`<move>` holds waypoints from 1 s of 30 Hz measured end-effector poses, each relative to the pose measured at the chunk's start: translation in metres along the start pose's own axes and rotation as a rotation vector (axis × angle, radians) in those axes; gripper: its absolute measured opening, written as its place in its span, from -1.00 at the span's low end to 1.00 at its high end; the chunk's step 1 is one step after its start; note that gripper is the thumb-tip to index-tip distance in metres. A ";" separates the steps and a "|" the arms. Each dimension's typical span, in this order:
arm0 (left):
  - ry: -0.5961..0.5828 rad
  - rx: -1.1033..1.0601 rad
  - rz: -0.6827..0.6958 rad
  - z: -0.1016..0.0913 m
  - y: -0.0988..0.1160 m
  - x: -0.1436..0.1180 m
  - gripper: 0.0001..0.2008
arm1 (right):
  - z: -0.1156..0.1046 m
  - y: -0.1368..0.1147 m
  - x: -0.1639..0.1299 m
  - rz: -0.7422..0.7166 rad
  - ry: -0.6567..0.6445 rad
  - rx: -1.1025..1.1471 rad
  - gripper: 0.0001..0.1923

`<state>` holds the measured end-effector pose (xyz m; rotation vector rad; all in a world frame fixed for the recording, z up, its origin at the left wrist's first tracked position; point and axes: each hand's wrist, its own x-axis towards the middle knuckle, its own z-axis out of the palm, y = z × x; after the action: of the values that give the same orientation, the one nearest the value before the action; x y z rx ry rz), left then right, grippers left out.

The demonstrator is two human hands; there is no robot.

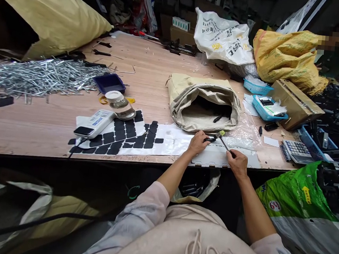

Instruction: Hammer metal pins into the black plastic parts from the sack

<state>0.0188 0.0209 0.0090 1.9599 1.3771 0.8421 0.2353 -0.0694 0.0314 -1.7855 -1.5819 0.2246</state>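
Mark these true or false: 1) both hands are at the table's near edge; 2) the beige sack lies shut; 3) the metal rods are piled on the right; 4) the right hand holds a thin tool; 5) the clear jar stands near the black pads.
1) True: the left hand and right hand are at the near edge of the table.
2) False: the sack gapes open toward the person.
3) False: the rods lie on the left.
4) True: it holds a thin tool whose tip meets a small black part in the left hand.
5) True: the jar stands beside the pads.
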 end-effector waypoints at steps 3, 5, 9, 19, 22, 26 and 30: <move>0.002 -0.014 0.003 0.000 0.000 0.000 -0.84 | 0.001 -0.006 0.001 -0.016 0.002 0.060 -0.71; 0.012 -0.015 0.004 0.001 0.000 0.000 -0.85 | 0.004 -0.010 0.000 -0.043 -0.017 0.075 -0.72; 0.023 -0.007 0.008 0.001 -0.001 0.000 -0.88 | 0.011 -0.010 0.000 0.012 -0.050 0.132 -0.75; 0.104 -0.055 0.147 -0.007 0.009 -0.013 -0.86 | 0.009 0.005 0.010 0.438 -0.022 0.794 -0.68; 0.109 -0.066 0.362 -0.010 0.019 -0.061 -0.82 | 0.010 0.006 0.011 0.435 -0.054 0.798 -0.68; -0.174 0.012 0.398 -0.002 0.010 -0.146 -0.73 | 0.012 0.010 0.010 0.425 -0.036 0.810 -0.68; -0.546 0.315 -0.032 0.005 -0.011 -0.191 -0.79 | 0.013 0.011 0.009 0.416 -0.062 0.807 -0.68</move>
<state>-0.0337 -0.1586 -0.0331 2.1734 1.2495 0.0481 0.2384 -0.0560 0.0186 -1.4186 -0.9175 0.9708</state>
